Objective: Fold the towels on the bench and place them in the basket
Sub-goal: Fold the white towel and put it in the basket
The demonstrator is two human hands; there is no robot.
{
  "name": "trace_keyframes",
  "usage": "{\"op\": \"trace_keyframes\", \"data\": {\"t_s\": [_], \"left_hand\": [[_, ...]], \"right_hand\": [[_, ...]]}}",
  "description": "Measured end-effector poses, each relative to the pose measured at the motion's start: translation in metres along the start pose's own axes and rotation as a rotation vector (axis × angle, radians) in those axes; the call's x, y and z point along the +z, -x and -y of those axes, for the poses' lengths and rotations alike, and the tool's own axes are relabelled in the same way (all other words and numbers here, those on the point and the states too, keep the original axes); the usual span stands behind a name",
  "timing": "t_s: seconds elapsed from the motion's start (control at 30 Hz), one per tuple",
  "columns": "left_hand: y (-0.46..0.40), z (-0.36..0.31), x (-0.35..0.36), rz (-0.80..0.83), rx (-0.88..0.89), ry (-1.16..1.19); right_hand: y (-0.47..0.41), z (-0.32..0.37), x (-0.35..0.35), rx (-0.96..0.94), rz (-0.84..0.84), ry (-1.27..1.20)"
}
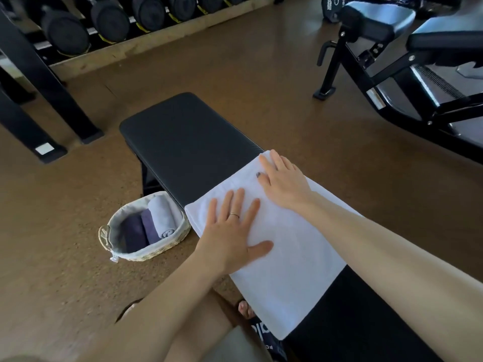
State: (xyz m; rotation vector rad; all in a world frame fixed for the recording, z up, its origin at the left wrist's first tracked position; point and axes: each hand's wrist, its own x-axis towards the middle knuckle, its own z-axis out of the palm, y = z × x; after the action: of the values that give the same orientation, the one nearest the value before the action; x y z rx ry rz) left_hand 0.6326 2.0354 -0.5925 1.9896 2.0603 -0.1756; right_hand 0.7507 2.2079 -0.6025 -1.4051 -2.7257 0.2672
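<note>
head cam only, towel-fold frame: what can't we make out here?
- White towel, head view: layer count unknown; both flat hands, left hand and right hand, cover its far end.
- Basket: right rim tucked behind the bench edge; the dark towels under the rolled grey towel can't be counted.
- Bench near end: cut by the bottom frame edge.
- Dumbbells, top left: cropped, markings too small.

We look down on a brown, speckled, cork-like floor [261,74], with a long wooden-framed rack of black round dumbbells [109,22] along the far left, black steel upright legs [39,82] before it, and a black-framed padded exercise machine [392,61] at the far right.
</note>
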Motion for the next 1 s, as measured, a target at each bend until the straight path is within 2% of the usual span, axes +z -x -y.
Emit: {"op": "trace_keyframes", "data": {"t_s": [0.23, 0.27, 0.33, 0.37, 0.4, 0.5, 0.6, 0.67, 0.77, 0.83, 0.9, 1.0], "left_hand": [[0.0, 0.001, 0.002, -0.025, -0.001, -0.014], [-0.001, 0.001, 0.003, -0.02, -0.003, -0.013], [-0.001, 0.001, 0.003, -0.013, -0.008, -0.016], [-0.002, 0.001, 0.003, -0.013, -0.011, -0.018], [-0.003, 0.001, 0.003, -0.01, -0.015, -0.018], [-0.003, 0.0, 0.002, 0.0, -0.023, -0.001], [-0.002, 0.0, -0.002, 0.019, -0.027, 0.005], [-0.001, -0.001, -0.004, 0.018, -0.026, 0.006], [0.001, -0.002, -0.007, 0.03, -0.033, -0.002], [0.002, -0.002, -0.008, 0.028, -0.035, -0.002], [0.003, -0.003, -0.011, 0.008, -0.04, -0.018], [0.011, -0.015, -0.018, -0.008, -0.054, -0.091]], "right_hand": [[-0.043, 0.006, -0.019, 0.151, 0.197, -0.195], [-0.045, 0.004, -0.024, 0.175, 0.194, -0.239], [-0.039, 0.0, -0.03, 0.217, 0.034, -0.213], [-0.031, 0.0, -0.03, 0.237, -0.044, -0.168], [-0.022, 0.0, -0.029, 0.245, -0.045, -0.153], [0.008, -0.014, -0.02, 0.266, 0.162, -0.149], [0.037, -0.046, -0.032, 0.42, 0.123, -0.175], [0.069, -0.058, -0.04, 0.423, 0.115, -0.194], [0.122, -0.065, -0.042, 0.366, 0.247, -0.199], [0.139, -0.079, -0.046, 0.452, 0.286, -0.202], [0.146, -0.089, -0.052, 0.514, 0.261, -0.211], [0.156, -0.088, -0.06, 0.458, 0.193, -0.297]]}}
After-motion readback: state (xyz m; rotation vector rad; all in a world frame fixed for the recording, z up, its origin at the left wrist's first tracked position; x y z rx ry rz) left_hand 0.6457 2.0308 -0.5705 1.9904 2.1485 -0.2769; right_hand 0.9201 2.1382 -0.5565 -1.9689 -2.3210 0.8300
